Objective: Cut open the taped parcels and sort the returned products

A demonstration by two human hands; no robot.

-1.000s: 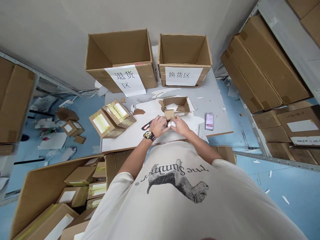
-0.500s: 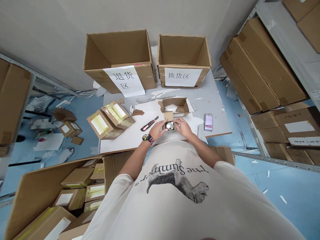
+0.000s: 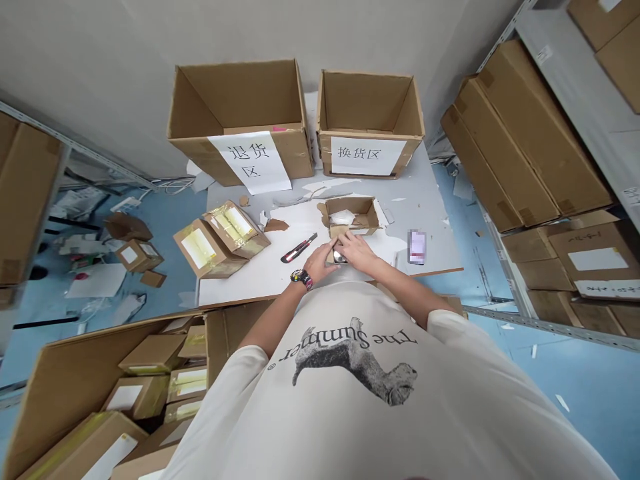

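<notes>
A small cardboard box (image 3: 338, 231) with its lid flap up stands near the table's front edge, and a shiny round metal item (image 3: 339, 257) shows in it. My left hand (image 3: 320, 264) holds the box's left side. Over the box and the metal item lies my right hand (image 3: 356, 253), its fingers at the flap and covering much of both. Just behind, an open carton (image 3: 367, 215) has crumpled white wrapping (image 3: 343, 217) inside. A red and black box cutter (image 3: 299, 248) rests left of my hands.
Two big open cartons with paper signs (image 3: 249, 160) (image 3: 369, 157) stand at the table's back. Two taped boxes (image 3: 220, 240) sit at the left, a phone (image 3: 417, 247) at the right. A large box (image 3: 125, 327) of parcels is at lower left; shelves (image 3: 555, 60) flank the right.
My right hand has moved left over the small box and now covers much of the metal item and the flap. My left hand stays at the box's left side.
</notes>
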